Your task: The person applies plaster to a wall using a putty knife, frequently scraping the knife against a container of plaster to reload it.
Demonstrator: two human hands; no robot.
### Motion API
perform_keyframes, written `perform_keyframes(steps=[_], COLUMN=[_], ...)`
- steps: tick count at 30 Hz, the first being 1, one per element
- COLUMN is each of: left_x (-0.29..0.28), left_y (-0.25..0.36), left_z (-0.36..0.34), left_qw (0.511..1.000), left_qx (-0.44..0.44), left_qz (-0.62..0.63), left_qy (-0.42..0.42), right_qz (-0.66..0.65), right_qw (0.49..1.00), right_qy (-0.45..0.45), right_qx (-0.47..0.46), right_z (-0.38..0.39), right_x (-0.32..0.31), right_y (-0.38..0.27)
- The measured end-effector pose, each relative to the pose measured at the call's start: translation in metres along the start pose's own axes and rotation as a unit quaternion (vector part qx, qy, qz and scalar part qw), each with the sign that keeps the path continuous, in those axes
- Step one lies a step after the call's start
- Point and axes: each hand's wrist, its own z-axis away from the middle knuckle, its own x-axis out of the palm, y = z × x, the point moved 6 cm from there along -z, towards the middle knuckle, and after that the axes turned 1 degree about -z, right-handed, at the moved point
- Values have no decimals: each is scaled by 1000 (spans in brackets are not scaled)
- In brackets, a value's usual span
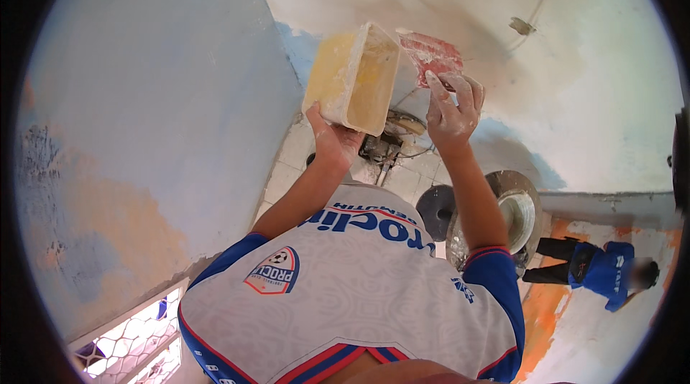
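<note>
A yellow rectangular plastic tub (332, 71), smeared with white putty, is tipped on its side with its open mouth toward the right. My left hand (334, 141) grips it from below at its lower end, with the thumb on the near side. Just right of the mouth, my right hand (456, 112) pinches a red flat putty spreader (435, 55) that is streaked with white. Spreader and tub are apart. White residue coats the fingers of my right hand. The tub's inside shows pale smears; its deepest part is hard to make out.
A patchy blue-grey wall (165, 82) rises at left, and a pale wall (589, 82) with a small fitting (522, 26) stands ahead. Cables (406, 122) lie on the tiled floor. A round basin (521, 215) is at right, beyond it a person in blue (607, 269).
</note>
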Motion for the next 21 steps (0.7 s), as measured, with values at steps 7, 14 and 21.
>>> perform_keyframes(steps=[7,14,21], left_x=[-42,-67,-59], left_y=[33,81,163], left_z=[-21,-59,-92], left_qw=[999,1000,999], left_qx=[31,20,9], left_qz=[31,-2,-31], left_qy=[-1,18,-4], right_qz=[-283,-358,-314], right_qw=[872,793,781], right_qy=[95,164,71], right_qx=[388,464,535], right_z=[-12,-20,-37], right_x=[83,226,303], right_y=[48,114,79])
